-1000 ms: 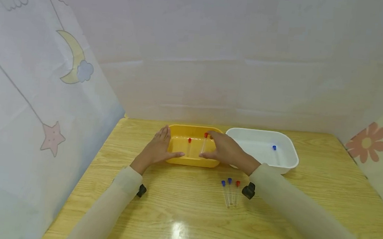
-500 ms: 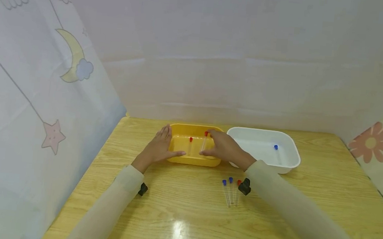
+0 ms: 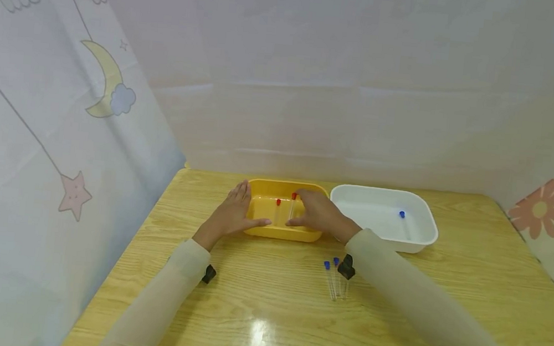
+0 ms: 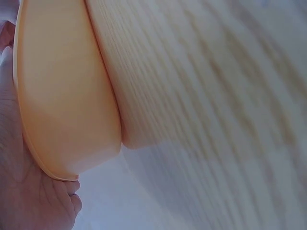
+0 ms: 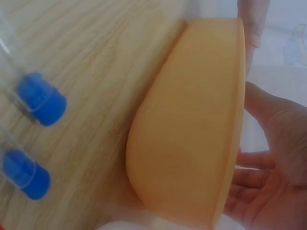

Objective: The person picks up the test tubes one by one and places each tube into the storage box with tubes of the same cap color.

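My left hand rests at the left end of the yellow tray, straight fingers along the side and thumb over the front rim. At the tray's right end, my right hand holds a red-capped test tube lengthwise between thumb and fingers. Left of it, another red-capped test tube lies in the tray. In the right wrist view, the tray wall hides most of the held tube from sight. The left wrist view has the left hand against the tray rim.
A white tray stands right beside the yellow one, with a blue-capped test tube in it. On the wooden table in front lie blue-capped test tubes; a further tube there has its cap hidden behind the right wrist's black device.
My right hand and its tube have shifted a little left within the yellow tray. The right wrist device now covers the red cap on the table. My left hand keeps its place.
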### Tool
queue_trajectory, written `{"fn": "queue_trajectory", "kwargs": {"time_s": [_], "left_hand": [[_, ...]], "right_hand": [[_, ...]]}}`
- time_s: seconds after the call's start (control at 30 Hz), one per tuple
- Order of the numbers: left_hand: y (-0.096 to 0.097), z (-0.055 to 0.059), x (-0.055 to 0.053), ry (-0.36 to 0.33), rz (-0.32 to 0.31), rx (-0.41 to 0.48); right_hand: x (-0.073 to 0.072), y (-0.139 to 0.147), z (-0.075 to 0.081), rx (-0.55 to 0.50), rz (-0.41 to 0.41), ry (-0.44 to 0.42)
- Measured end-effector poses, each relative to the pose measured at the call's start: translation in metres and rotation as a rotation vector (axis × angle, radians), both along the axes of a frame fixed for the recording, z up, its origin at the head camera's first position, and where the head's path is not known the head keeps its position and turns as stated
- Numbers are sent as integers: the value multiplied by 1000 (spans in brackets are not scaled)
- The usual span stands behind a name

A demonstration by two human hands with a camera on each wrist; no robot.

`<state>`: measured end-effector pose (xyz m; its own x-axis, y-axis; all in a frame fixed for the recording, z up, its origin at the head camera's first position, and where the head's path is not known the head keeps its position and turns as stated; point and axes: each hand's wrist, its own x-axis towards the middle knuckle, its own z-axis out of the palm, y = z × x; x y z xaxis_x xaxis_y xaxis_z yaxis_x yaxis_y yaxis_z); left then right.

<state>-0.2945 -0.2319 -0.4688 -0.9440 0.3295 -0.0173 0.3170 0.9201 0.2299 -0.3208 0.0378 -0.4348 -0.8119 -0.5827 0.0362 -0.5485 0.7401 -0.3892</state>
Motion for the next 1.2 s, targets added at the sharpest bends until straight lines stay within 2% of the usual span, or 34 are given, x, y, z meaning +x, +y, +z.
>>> {"fn": "queue_trajectory", "kwargs": {"time_s": [0.27, 0.83, 1.2], "left_hand": [[0, 1, -1, 2, -12, 6], [0, 1, -1, -4, -12, 6], [-1, 0, -1, 3, -12, 4]], "right_hand": [[-3, -7, -6, 49, -9, -30], [-8, -20, -16, 79, 16, 11], [-8, -27, -19, 96, 17, -24]]}}
